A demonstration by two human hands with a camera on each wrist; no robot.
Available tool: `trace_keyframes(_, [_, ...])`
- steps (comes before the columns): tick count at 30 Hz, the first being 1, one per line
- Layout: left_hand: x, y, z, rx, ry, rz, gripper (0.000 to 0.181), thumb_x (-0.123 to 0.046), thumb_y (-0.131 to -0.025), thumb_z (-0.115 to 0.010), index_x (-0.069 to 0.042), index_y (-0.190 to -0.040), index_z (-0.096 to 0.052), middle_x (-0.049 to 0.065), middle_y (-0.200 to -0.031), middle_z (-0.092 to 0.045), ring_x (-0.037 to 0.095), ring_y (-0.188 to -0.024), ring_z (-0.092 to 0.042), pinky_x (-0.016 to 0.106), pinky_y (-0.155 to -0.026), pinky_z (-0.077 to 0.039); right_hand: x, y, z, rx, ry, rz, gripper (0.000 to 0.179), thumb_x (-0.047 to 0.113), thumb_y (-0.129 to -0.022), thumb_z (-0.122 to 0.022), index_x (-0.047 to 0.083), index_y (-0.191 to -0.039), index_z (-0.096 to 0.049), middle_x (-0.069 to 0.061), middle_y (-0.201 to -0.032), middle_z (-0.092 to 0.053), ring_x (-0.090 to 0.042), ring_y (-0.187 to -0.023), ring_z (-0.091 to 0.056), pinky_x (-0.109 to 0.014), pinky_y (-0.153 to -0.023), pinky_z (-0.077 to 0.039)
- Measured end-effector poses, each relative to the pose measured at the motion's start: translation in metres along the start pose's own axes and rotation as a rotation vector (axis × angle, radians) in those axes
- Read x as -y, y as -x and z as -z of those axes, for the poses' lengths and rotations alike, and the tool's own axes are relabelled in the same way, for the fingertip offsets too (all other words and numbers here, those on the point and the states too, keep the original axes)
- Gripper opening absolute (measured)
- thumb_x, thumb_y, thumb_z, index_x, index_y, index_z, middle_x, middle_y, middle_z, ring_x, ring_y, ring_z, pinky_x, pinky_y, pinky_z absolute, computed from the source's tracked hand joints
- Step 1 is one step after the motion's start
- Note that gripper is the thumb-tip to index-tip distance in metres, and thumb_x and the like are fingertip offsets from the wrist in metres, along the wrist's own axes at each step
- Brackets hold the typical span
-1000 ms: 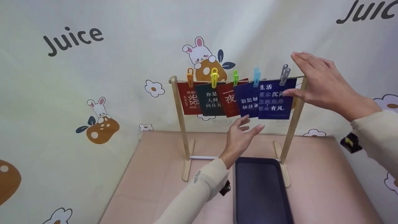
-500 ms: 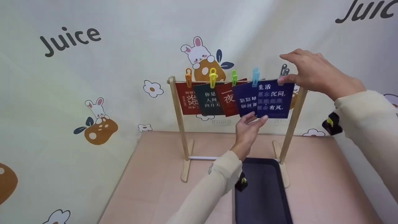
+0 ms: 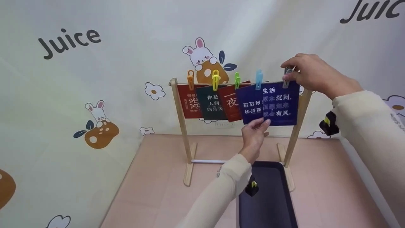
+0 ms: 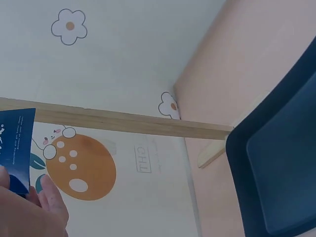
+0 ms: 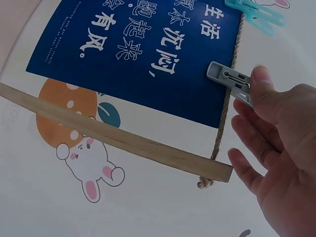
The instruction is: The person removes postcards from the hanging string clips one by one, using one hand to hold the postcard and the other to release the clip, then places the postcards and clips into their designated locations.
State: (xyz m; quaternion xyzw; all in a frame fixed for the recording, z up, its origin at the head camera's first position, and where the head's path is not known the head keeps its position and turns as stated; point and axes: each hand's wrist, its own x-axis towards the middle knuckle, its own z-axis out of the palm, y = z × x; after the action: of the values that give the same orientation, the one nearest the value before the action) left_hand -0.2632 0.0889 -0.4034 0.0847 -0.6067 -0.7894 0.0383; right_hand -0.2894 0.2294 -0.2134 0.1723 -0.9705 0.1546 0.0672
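A dark blue card [image 3: 281,104] with white lettering hangs from a rope at the right end of a wooden rack. My right hand [image 3: 319,74] pinches the grey clothespin [image 5: 229,79] at that card's top edge between thumb and fingers. At the card's lower left corner, my left hand [image 3: 253,136] pinches the bottom edge; in the left wrist view the thumb lies over the blue card [image 4: 17,143]. Just left, another blue card [image 3: 250,110] hangs partly behind it under a light blue clothespin [image 3: 259,79].
Further left hang a red card [image 3: 232,107], a green card [image 3: 210,110] and another red card [image 3: 189,110] on coloured clothespins. Wooden posts [image 3: 295,136] hold the rope. A dark tray [image 3: 264,202] lies on the pink table [image 3: 152,190] beneath the left forearm.
My right hand has moved left and down onto the grey clothespin and now pinches it. The left hand has moved right to the lower edge of the blue card and taken hold of it.
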Motion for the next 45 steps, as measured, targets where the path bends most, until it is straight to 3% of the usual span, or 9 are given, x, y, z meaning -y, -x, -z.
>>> trace_keyframes(5, [-0.002,-0.002,0.003,-0.009,0.06,0.005,0.018,-0.003,-0.088,-0.074,0.006,-0.103,-0.074,0.014,-0.094,-0.074,0.016,-0.079,-0.069,0.029,-0.071,-0.065,0.002,0.0,0.001,-0.008,-0.072,-0.032,0.034,0.012,-0.102,-0.058,-0.005,-0.131,-0.058,-0.028,-0.12,-0.063,-0.041,-0.108,-0.06,-0.061,-0.099,-0.05])
trace_keyframes(13, [0.0,0.0,0.005,0.019,0.111,0.018,0.025,0.0,-0.09,-0.069,0.01,-0.113,-0.07,0.022,-0.104,-0.075,0.033,-0.088,-0.076,0.031,-0.072,-0.065,0.006,0.003,0.001,-0.07,-0.073,-0.036,0.024,0.009,-0.097,-0.063,-0.004,-0.117,-0.063,-0.026,-0.106,-0.07,-0.037,-0.094,-0.068,-0.057,-0.092,-0.055])
trace_keyframes(18, [0.002,0.004,0.005,0.032,0.121,0.004,0.027,0.0,-0.091,-0.068,0.012,-0.116,-0.068,0.023,-0.11,-0.074,0.029,-0.084,-0.077,0.032,-0.071,-0.065,0.005,0.005,0.001,-0.116,-0.084,-0.023,0.021,0.009,-0.096,-0.065,-0.004,-0.112,-0.065,-0.025,-0.103,-0.07,-0.036,-0.091,-0.068,-0.056,-0.088,-0.056])
trace_keyframes(24, [0.001,0.008,0.007,0.038,0.12,0.032,0.027,-0.001,-0.091,-0.069,0.01,-0.116,-0.069,0.021,-0.109,-0.075,0.027,-0.083,-0.077,0.032,-0.07,-0.065,0.002,0.007,0.002,-0.162,-0.12,-0.039,0.019,0.01,-0.095,-0.067,-0.003,-0.109,-0.067,-0.025,-0.101,-0.071,-0.033,-0.088,-0.067,-0.05,-0.081,-0.056])
trace_keyframes(30, [0.004,0.015,0.012,0.046,0.1,0.059,0.023,-0.003,-0.091,-0.069,0.008,-0.111,-0.072,0.02,-0.101,-0.076,0.02,-0.072,-0.075,0.032,-0.069,-0.065,-0.003,0.01,0.006,-0.218,-0.169,-0.085,0.022,0.017,-0.096,-0.068,-0.001,-0.109,-0.067,-0.023,-0.103,-0.071,-0.023,-0.083,-0.062,-0.02,-0.067,-0.046])
trace_keyframes(32, [0.004,0.017,0.014,0.043,0.085,0.074,0.022,-0.005,-0.092,-0.07,0.006,-0.11,-0.073,0.019,-0.1,-0.077,0.02,-0.069,-0.075,0.031,-0.069,-0.065,-0.004,0.011,0.007,-0.234,-0.183,-0.099,0.024,0.02,-0.097,-0.068,0.0,-0.11,-0.067,-0.022,-0.104,-0.07,-0.017,-0.08,-0.059,-0.015,-0.064,-0.042])
trace_keyframes(36, [0.004,0.021,0.018,0.039,0.062,0.089,0.023,-0.007,-0.092,-0.07,0.004,-0.112,-0.073,0.017,-0.1,-0.077,0.019,-0.066,-0.075,0.031,-0.069,-0.065,-0.006,0.013,0.009,-0.254,-0.215,-0.124,0.028,0.024,-0.096,-0.068,0.001,-0.113,-0.067,-0.018,-0.105,-0.068,-0.011,-0.076,-0.054,-0.013,-0.062,-0.041])
trace_keyframes(45, [0.004,0.03,0.029,0.046,0.053,0.108,0.021,-0.008,-0.092,-0.071,0.002,-0.109,-0.075,0.017,-0.097,-0.078,0.014,-0.069,-0.073,0.031,-0.065,-0.065,-0.012,0.024,0.0,-0.336,-0.305,-0.148,0.033,0.028,-0.098,-0.065,0.005,-0.122,-0.063,0.0,-0.099,-0.062,-0.012,-0.08,-0.047,-0.015,-0.063,-0.038])
